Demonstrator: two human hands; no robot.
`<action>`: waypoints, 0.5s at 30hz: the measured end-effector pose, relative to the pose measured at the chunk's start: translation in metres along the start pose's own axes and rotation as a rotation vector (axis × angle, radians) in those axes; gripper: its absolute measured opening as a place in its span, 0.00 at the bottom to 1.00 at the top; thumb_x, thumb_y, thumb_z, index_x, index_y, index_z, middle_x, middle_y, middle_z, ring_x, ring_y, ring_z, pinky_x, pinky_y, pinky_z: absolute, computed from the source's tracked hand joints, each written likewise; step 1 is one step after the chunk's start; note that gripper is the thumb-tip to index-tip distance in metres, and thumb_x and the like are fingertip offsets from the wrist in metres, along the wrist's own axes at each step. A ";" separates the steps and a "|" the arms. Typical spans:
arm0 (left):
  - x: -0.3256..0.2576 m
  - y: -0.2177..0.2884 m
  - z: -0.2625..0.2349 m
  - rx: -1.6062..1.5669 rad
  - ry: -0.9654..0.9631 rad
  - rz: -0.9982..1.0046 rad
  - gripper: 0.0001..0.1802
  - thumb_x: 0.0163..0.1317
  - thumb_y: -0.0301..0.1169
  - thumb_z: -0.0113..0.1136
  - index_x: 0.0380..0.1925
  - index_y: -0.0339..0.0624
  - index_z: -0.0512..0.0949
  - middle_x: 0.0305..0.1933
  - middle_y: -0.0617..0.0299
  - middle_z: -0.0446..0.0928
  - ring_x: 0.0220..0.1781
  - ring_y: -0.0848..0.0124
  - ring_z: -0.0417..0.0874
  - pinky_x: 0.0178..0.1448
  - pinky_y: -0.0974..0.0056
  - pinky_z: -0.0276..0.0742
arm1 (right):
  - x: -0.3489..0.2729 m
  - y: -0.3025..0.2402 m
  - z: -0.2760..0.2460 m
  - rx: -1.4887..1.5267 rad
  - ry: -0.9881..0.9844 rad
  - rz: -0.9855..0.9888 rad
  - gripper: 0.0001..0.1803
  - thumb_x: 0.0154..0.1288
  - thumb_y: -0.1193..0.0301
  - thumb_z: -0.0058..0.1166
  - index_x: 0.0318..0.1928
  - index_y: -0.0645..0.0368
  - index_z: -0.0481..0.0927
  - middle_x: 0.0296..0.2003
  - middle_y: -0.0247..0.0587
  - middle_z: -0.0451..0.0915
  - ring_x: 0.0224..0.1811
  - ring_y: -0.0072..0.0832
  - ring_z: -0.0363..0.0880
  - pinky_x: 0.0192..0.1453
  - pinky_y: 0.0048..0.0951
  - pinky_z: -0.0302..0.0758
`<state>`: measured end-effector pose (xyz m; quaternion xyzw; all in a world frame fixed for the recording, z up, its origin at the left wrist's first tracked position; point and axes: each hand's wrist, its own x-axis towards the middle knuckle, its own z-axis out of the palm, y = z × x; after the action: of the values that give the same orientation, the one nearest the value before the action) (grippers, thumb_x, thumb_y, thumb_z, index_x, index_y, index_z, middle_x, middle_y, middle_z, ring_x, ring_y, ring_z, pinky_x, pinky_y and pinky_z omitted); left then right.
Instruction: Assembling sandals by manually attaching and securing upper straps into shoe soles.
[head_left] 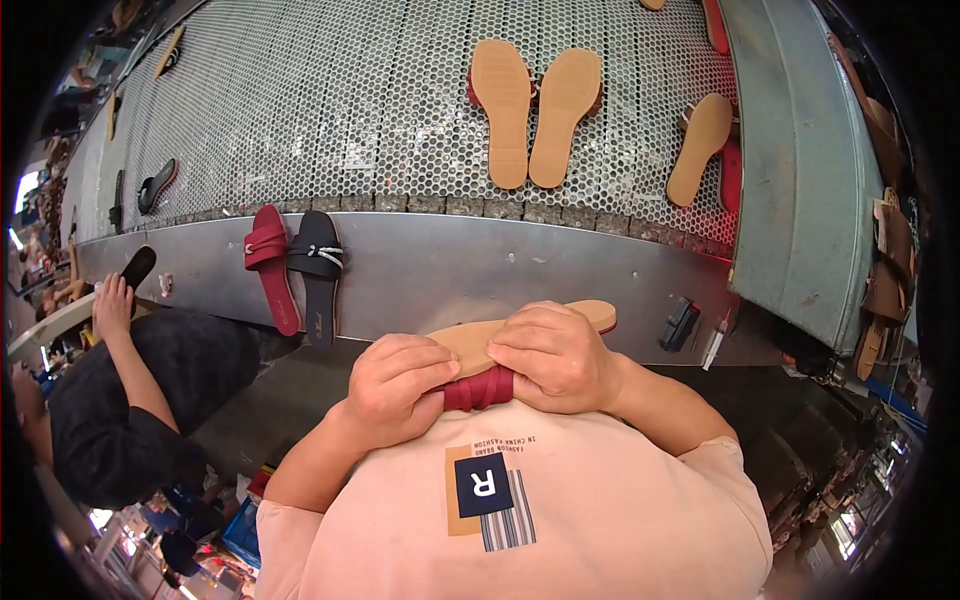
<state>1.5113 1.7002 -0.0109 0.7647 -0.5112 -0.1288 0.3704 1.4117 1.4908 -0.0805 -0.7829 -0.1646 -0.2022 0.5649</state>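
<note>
Close to my chest, a slide sandal (465, 340) with a tan sole and a dark red strap lies sole up in both hands. My left hand (398, 385) grips it near the strap, thumb pressed on the sole. My right hand (555, 357) is closed around it on the other side, with the thumb on the sole too. The sandal's narrow end sticks out past my right knuckles. On the metal ledge to the left rest a red slide sandal (268, 255) and a black slide sandal (319, 270), both right side up.
A mesh conveyor (400, 100) carries a pair of tan-soled sandals (502, 110) and another tan-soled sandal (698, 150) at the right. A black tool-like object (679, 324) and a syringe (716, 340) lie on the metal ledge (430, 270). A co-worker's arm (140, 360) is at the left.
</note>
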 end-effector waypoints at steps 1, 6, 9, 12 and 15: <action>0.000 0.001 0.001 -0.001 -0.001 0.002 0.17 0.37 0.17 0.62 0.32 0.38 0.80 0.37 0.57 0.83 0.38 0.60 0.84 0.42 0.59 0.80 | -0.001 0.000 -0.001 -0.002 0.002 0.001 0.17 0.40 0.79 0.62 0.36 0.67 0.83 0.33 0.44 0.81 0.38 0.39 0.82 0.41 0.38 0.80; 0.005 0.002 0.004 0.036 -0.002 0.050 0.17 0.36 0.17 0.64 0.33 0.38 0.80 0.38 0.58 0.83 0.39 0.60 0.84 0.43 0.59 0.80 | -0.005 0.000 -0.012 -0.102 -0.022 -0.002 0.20 0.39 0.75 0.66 0.38 0.65 0.83 0.36 0.43 0.81 0.40 0.39 0.81 0.43 0.40 0.79; 0.004 0.006 0.004 0.059 -0.008 0.066 0.18 0.36 0.18 0.66 0.34 0.38 0.81 0.38 0.58 0.83 0.40 0.59 0.84 0.43 0.59 0.80 | -0.004 -0.001 -0.021 -0.154 -0.017 0.043 0.21 0.40 0.74 0.68 0.40 0.64 0.82 0.38 0.42 0.81 0.42 0.39 0.81 0.43 0.40 0.79; 0.004 0.008 0.006 0.047 -0.010 0.067 0.19 0.36 0.18 0.66 0.34 0.37 0.81 0.39 0.58 0.83 0.41 0.59 0.83 0.44 0.58 0.80 | -0.010 0.000 -0.027 -0.137 -0.029 0.097 0.20 0.43 0.74 0.68 0.41 0.63 0.82 0.38 0.42 0.81 0.43 0.39 0.81 0.44 0.39 0.79; 0.005 0.011 0.008 0.042 -0.009 0.060 0.19 0.36 0.18 0.66 0.34 0.37 0.81 0.40 0.57 0.83 0.41 0.59 0.83 0.45 0.58 0.80 | -0.010 0.001 -0.030 -0.116 -0.063 0.064 0.20 0.42 0.76 0.69 0.41 0.63 0.82 0.39 0.43 0.82 0.42 0.41 0.82 0.43 0.40 0.81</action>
<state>1.5012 1.6904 -0.0086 0.7560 -0.5382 -0.1103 0.3560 1.3994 1.4616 -0.0775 -0.8252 -0.1454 -0.1686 0.5192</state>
